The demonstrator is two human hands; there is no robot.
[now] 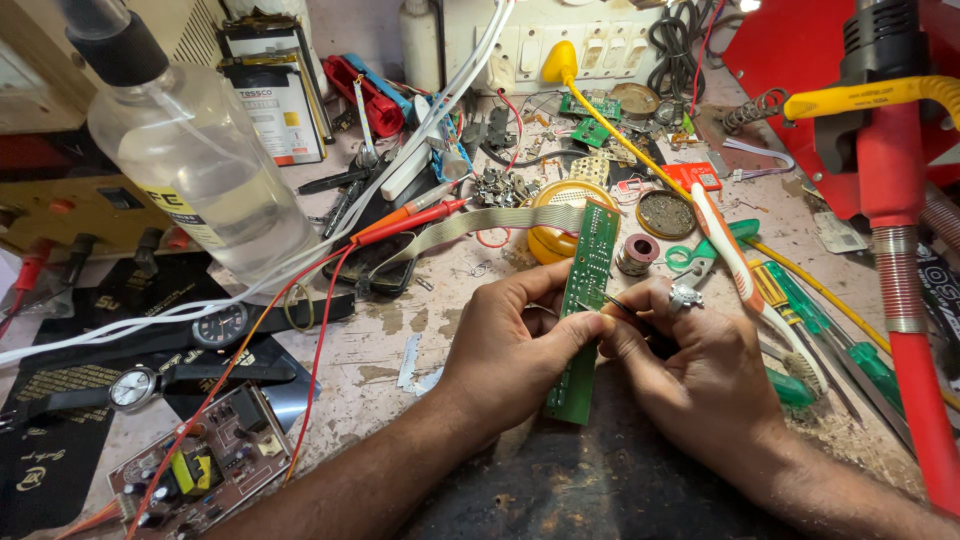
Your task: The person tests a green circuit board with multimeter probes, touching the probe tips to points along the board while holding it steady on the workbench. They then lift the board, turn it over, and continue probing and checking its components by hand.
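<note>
Gripping a long, narrow green board (580, 310) upright near the bench's front edge, the left hand (505, 350) pinches its side while the right hand (690, 375) closes on a thin dark tool (625, 308) touching the board's edge. A grey ribbon cable (480, 225) runs off the board's top. The bench (380, 345) is scuffed and dusty. A clear plastic bottle (195, 160) stands toward the back left corner.

Both hands (600, 350) together, fingers curled
</note>
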